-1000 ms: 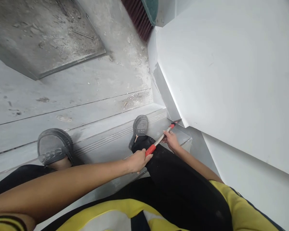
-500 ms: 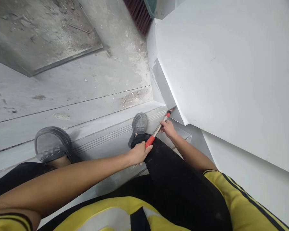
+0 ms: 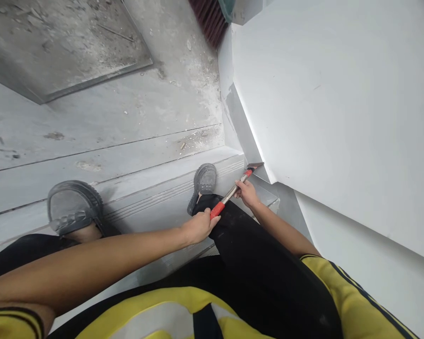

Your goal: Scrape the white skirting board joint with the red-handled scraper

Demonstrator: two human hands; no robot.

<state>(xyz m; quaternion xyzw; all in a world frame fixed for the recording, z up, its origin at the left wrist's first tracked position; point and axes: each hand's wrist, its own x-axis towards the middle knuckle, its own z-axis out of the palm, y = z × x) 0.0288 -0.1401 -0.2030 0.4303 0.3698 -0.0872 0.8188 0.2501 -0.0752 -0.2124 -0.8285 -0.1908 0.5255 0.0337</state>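
The scraper (image 3: 230, 192), a long-handled tool with red end sections and a bare metal shaft, is located right of the frame centre, inclined from lower left to upper right. The left hand (image 3: 199, 227) is closed around the red grip at the lower end. The right hand (image 3: 246, 193) pinches the shaft near the head, thumb uppermost. The blade (image 3: 256, 165) lies at the grey strip (image 3: 245, 132) bordering the white panel (image 3: 332, 117), which occupies the right of the frame; firm contact cannot be confirmed. One grey shoe (image 3: 205, 180) stands beside the tool on the grooved step (image 3: 151, 200); the other shoe (image 3: 74, 205) is at left. Dark red broom bristles (image 3: 210, 21) appear at top centre, near the panel's corner.
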